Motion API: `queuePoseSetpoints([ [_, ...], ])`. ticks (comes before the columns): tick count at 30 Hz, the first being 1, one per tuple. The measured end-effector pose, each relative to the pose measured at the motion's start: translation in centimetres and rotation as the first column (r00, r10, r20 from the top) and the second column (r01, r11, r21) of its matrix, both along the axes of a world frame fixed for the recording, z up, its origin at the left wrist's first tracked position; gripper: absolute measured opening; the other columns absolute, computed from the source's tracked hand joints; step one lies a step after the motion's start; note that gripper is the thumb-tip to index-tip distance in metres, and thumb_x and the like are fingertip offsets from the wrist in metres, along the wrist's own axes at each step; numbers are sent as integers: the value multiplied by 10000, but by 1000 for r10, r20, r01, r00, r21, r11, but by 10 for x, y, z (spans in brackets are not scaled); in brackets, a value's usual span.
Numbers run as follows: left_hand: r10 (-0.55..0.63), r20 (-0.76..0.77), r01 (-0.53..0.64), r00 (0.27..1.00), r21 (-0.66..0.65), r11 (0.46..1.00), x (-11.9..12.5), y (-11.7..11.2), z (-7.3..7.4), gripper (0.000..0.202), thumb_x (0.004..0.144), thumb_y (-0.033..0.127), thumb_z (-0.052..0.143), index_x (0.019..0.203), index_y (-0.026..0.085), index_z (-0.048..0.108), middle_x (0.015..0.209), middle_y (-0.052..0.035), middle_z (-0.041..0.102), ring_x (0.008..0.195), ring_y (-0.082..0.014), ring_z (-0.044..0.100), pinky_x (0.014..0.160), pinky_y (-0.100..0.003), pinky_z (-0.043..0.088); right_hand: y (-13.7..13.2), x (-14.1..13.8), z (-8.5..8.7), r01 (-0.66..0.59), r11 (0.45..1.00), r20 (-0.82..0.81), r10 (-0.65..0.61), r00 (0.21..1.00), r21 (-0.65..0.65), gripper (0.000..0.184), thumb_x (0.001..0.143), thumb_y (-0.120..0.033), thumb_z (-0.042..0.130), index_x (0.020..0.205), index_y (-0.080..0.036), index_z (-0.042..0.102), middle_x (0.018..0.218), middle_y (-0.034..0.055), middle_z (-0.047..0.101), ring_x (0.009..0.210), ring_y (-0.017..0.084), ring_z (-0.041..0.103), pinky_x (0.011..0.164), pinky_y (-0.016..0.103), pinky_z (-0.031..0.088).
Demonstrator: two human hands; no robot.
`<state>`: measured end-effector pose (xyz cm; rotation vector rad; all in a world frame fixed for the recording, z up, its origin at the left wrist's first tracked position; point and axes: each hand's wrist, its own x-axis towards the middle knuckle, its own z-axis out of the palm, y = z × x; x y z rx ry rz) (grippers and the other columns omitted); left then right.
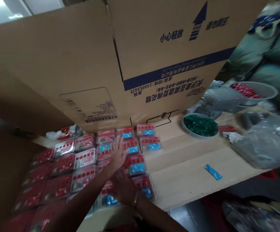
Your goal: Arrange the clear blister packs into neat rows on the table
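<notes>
Clear packs directly under flat left grip

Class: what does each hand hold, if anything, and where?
Left hand lies open on the clear plastic packs, holding nothing. Right hand rests on the packs; whether it grips cannot be told.

Far back, printed cardboard carton; right of centre, dish of green sweets; nearer right, blue sachet lying flat on wood.
</notes>
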<state>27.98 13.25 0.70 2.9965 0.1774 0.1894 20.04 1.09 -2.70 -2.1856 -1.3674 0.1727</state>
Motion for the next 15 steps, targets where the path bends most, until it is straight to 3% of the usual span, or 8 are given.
queuePoseSetpoints([
  [3,13,-62,-8,998,94,996,-88,25,-8,666,945,510,293,1462,90,300,1529,-214,244,1419,-352,216,1106,-573,244,-48,1,-4,172,984,-13,-173,985,-54,472,944,-352,343,1388,-211,420,1481,84,403,1404,245,269,1156,518,167],
  [6,-45,-190,71,981,131,989,-149,27,-30,690,914,587,330,1449,153,350,1512,-187,299,1392,-362,283,1085,-594,264,-84,5,-17,314,929,28,-315,949,-195,446,947,-280,302,1358,-237,469,1487,67,396,1406,254,270,1140,519,175],
  [8,-7,-238,41,971,140,989,-166,24,-46,687,899,602,360,1436,174,379,1501,-174,327,1386,-361,298,1071,-588,292,-89,10,-24,341,907,57,-337,940,-247,467,944,-264,288,1391,-253,420,1514,58,346,1419,259,243,1133,535,174],
  [11,52,-227,-19,973,145,989,-170,20,-62,656,898,573,402,1441,205,368,1500,-161,331,1386,-346,302,1073,-559,305,-77,16,-33,290,917,81,-278,957,-273,519,940,-317,308,1454,-245,285,1560,71,215,1445,266,166,1130,544,179],
  [15,79,-236,-50,968,129,990,-167,19,-62,655,891,558,431,1451,232,341,1515,-142,307,1390,-328,301,1092,-530,284,-59,18,-41,202,934,70,-189,979,-296,636,913,-475,375,1473,-220,213,1565,107,142,1455,288,110,1138,561,151],
])
